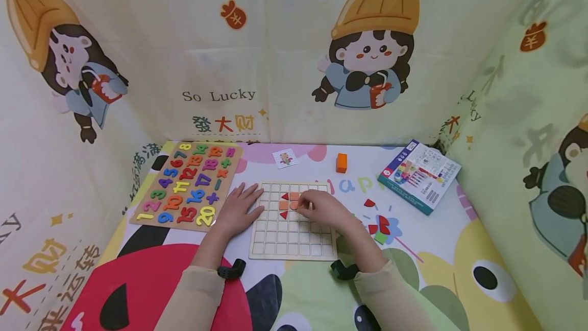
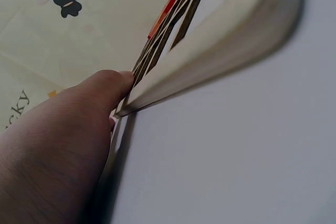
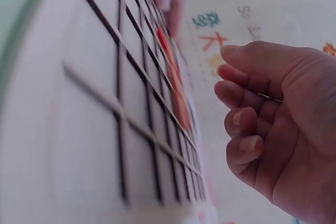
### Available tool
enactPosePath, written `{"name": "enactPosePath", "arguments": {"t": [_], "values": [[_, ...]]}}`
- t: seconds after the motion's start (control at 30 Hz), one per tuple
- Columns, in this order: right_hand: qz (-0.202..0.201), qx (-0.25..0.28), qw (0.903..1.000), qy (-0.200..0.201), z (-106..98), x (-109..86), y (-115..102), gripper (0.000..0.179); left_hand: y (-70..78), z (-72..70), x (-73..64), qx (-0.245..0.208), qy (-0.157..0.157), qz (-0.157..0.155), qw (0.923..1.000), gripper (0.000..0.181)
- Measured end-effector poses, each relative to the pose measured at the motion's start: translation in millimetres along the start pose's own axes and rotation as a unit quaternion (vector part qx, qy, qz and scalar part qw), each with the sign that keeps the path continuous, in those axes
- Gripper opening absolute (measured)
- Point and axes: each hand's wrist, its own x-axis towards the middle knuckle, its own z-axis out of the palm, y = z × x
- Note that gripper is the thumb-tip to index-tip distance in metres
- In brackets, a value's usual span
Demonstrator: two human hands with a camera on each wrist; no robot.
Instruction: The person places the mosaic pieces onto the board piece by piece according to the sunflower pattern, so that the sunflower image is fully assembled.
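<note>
A pale wooden grid board (image 1: 271, 241) lies on the table, with several red and orange pieces near its upper middle. My left hand (image 1: 239, 209) rests at the board's left edge with fingers spread. In the left wrist view the thumb (image 2: 113, 82) presses the board's rim (image 2: 199, 59). My right hand (image 1: 321, 208) is over the board, fingertips beside an orange piece (image 1: 294, 205). Red triangles (image 1: 284, 215) and an orange square (image 1: 284, 205) sit close by. In the right wrist view the right fingers (image 3: 244, 148) are curled, and nothing shows between thumb and forefinger.
Left of the board lies a number puzzle board (image 1: 184, 188). A small picture card (image 1: 285, 158) and an orange block (image 1: 341, 163) are behind it. To the right are loose red pieces (image 1: 383, 223), a green square (image 1: 380, 238) and a box (image 1: 420, 175). Printed cloth walls surround the table.
</note>
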Motion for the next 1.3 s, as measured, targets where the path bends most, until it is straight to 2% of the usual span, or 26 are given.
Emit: {"name": "enactPosePath", "arguments": {"t": [0.13,0.37,0.7,0.87,1.0,1.13,1.3], "values": [[0.026,0.009,0.9996,0.001,-18,-13.0,12,0.006,-0.5,0.3,-0.3,0.001,0.001,-0.001,1.0000,0.062],[0.061,0.016,0.9980,0.001,-43,-39.0,40,0.017,-1.6,0.3,-0.6,0.004,0.000,-0.002,1.0000,0.063],[0.098,0.044,0.9941,-0.013,-56,-81.7,81,0.012,-1.8,1.6,-1.2,0.004,-0.002,-0.005,1.0000,0.062],[0.073,0.059,0.9940,-0.056,-55,-98.0,99,0.010,-1.5,2.0,-0.3,0.004,-0.001,-0.001,1.0000,0.062],[0.045,0.047,0.9939,-0.089,-52,-104.4,108,0.011,-1.1,1.5,0.3,0.002,0.000,0.001,1.0000,0.062],[0.030,0.033,0.9942,-0.098,-48,-105.9,110,0.013,-0.5,1.4,0.0,0.002,-0.002,-0.002,1.0000,0.062],[0.036,0.009,0.9942,-0.101,-43,-105.8,107,0.018,1.0,0.2,-0.9,0.000,-0.002,-0.005,1.0000,0.062]]}}
